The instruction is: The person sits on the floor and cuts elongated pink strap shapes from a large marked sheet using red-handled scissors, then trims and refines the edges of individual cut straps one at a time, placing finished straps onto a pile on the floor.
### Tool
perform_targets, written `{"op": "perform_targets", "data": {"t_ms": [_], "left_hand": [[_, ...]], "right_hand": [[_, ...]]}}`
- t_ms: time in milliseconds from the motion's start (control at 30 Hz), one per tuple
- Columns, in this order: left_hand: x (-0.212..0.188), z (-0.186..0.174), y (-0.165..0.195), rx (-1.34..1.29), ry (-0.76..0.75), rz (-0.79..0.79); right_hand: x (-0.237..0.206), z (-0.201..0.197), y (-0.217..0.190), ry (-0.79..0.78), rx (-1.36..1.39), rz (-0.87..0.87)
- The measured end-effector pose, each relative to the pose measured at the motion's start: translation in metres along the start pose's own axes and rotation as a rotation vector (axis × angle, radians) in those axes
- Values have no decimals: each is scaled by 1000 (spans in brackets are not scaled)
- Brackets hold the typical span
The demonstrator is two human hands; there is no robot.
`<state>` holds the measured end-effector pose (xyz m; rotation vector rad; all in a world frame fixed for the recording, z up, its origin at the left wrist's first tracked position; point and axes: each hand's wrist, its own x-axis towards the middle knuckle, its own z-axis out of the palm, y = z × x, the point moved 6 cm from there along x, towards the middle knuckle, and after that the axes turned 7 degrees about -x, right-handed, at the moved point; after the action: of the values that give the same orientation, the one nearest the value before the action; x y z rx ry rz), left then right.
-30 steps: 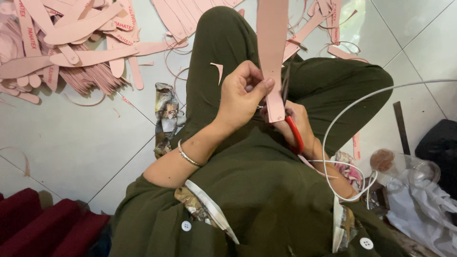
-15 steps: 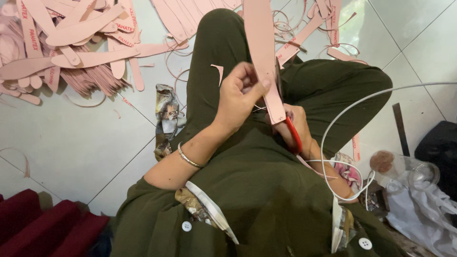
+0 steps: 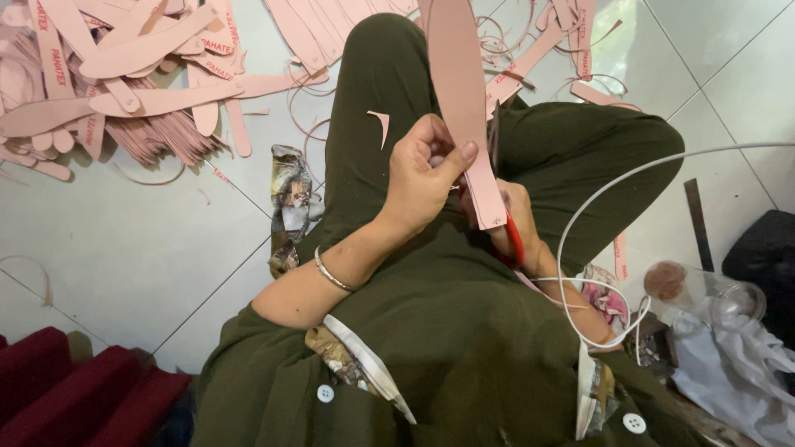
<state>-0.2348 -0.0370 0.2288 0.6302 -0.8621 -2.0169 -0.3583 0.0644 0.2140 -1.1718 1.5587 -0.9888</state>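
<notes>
We are trimming a long pink strip over our lap: our left hand pinches it by its edge, while our right hand, mostly hidden behind, grips red-handled scissors at its near end. The next cut seems to need the strip held taut and steady.

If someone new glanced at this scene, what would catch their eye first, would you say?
Most likely the long pink strip at centre, pinched by the left hand above the lap of the person in dark green clothing. Just behind it the right hand grips red-handled scissors at the strip's lower end. The heap of similar pink strips on the tiled floor at upper left stands out next.
</notes>
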Motion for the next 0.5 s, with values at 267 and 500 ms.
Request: {"op": "perform_targets", "data": {"t_ms": [267,500], "left_hand": [[9,-4,8,-75,35,67],[9,-2,-1,29,5,-4]], "right_hand": [[2,2,21,29,21,188],[5,4,3,-51,-1,35]]}}
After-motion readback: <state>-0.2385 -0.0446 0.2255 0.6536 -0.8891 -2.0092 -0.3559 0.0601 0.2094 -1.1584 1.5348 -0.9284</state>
